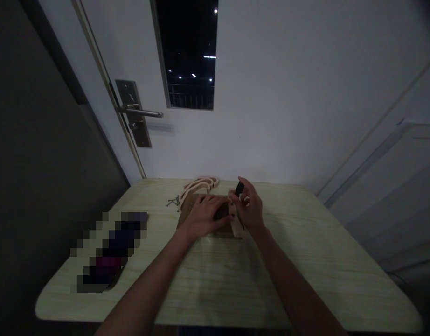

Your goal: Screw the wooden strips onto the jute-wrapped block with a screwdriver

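My left hand (203, 214) lies with its fingers stretched over a flat brown piece (187, 210), and its thumb reaches to a pale wooden strip (236, 227). The strip lies along the right side of the brown piece and has dark spots like holes. My right hand (249, 205) pinches a small black object (239, 188) at the far end of the strip. The lower part of that object is hidden by the fingers, so its kind is unclear. Left of the brown piece lie several screws or nails (172, 201), and behind it are curved pale wooden pieces (197, 183).
Everything lies on a pale wood-grain table (306, 280) with rounded front corners. A pixelated dark object (117, 252) is on its left side. Beyond the back edge stands a white door (271, 93) with a metal handle (141, 112) and a dark window (190, 46).
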The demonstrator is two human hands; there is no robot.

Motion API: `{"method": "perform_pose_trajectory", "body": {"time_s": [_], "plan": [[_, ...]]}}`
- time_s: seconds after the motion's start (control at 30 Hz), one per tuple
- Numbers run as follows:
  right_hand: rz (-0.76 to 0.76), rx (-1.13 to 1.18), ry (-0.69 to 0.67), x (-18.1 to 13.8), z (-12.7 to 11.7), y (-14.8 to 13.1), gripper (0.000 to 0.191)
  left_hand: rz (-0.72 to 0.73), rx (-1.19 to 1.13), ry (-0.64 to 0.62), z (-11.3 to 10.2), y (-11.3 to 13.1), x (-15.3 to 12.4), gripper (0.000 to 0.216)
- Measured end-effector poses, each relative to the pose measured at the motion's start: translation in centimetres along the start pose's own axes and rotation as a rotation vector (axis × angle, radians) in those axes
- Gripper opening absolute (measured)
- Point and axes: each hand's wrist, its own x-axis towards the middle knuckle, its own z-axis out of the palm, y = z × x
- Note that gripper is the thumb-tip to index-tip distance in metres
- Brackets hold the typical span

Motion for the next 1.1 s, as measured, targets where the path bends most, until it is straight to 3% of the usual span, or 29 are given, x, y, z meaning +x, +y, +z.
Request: {"method": "perform_pose_trajectory", "body": {"time_s": [0.23,0.47,0.83,1.1], "plan": [[-0.023,0.088,-0.122,0.14,-0.72,-0.52,0.042,-0.003,0.009,-0.004,0.1,-0.14,0.07,0.051],[0.043,0.061,0.01,0.38,-0.23,-0.19,0.04,-0.008,0.013,0.0,0.07,-0.13,0.07,0.052],[-0.008,0.085,-0.114,0.31,-1.02,-0.52,0.042,-0.02,0.014,-0.004,0.03,-0.14,0.08,0.053],[0.006,0.064,-0.02,0.37,-0.43,-0.13,0.038,-0.013,0.009,-0.005,0.04,-0.16,0.06,0.052]]}}
